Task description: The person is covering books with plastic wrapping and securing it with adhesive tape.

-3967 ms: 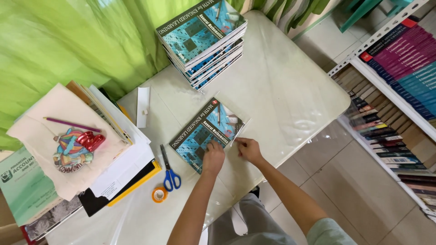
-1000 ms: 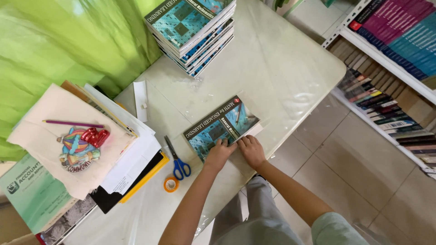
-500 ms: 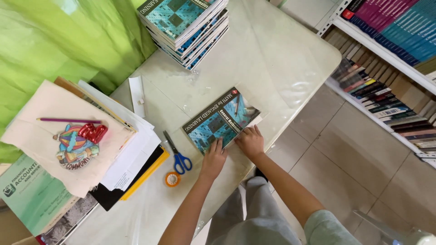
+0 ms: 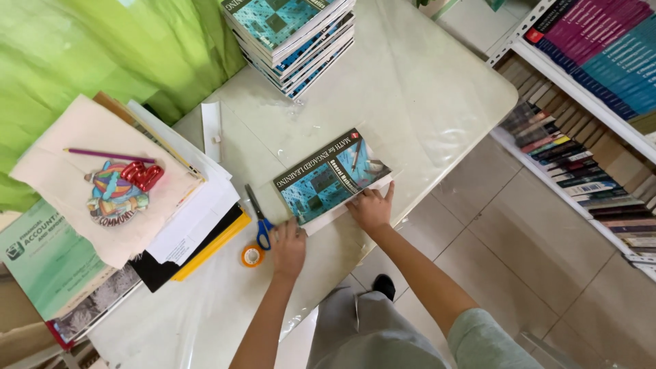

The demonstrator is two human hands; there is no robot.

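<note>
So the teal book [image 4: 333, 176] is lying flat, cover up, near the front edge of the white table [image 4: 437, 89]. It's a glossy paperback with a checkered blue-green cover and a dark band along the spine. Its long axis runs diagonally, from lower left up to upper right, with the spine on the far side and the page edge facing the person. Looks like it sits on a sheet of clear plastic film that's crinkly and shiny across the tabletop.

Both hands are flat on it, palms down. The left hand [image 4: 288, 247] has fingers spread and pressed at the book's near left corner, the right hand [image 4: 371, 208] is spread too, pressing along the near edge by the right corner. Nothing pinched by either one, just pushing down.

Just beside the left hand are blue-handled scissors [image 4: 259, 217], blades pointing away, and a small orange-cored roll of tape [image 4: 252, 255] touching or almost touching the handles. Further left there's a messy pile of papers and folders [image 4: 184, 212] with a cream cloth bag on top, a purple pencil [image 4: 109, 155] lying on that. At the far side of the table is a neat stack of matching teal books [image 4: 290, 34]. Green curtain [image 4: 89, 48] behind, bookshelves [image 4: 588, 116] packed with spines off to the right, tiled floor below.
</note>
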